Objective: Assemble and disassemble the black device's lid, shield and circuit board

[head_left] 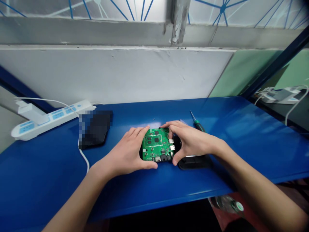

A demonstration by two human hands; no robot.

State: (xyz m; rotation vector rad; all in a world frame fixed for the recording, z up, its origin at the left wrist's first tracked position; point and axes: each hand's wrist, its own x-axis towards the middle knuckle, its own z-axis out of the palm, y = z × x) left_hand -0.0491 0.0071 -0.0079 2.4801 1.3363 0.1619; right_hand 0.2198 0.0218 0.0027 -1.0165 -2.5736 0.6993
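Observation:
A green circuit board (156, 146) with chips and metal ports along its front and right edges is in the middle of the head view, above or on the blue table. My left hand (130, 149) is closed around its left side, thumb at the front edge and fingers at the back. My right hand (188, 140) grips the right side, fingers at the far corner and thumb near the front corner. Dark edges show beside the board; whether it sits in a casing I cannot tell. A black plastic piece (194, 162) lies under my right hand, partly hidden.
A screwdriver (198, 125) with a green and black handle lies behind my right hand. On the left are a black, partly pixelated object (96, 130), a white power strip (58, 116) and a cable. One tiny piece (154, 119) rests behind the board. Below the table is a bottle (229, 204).

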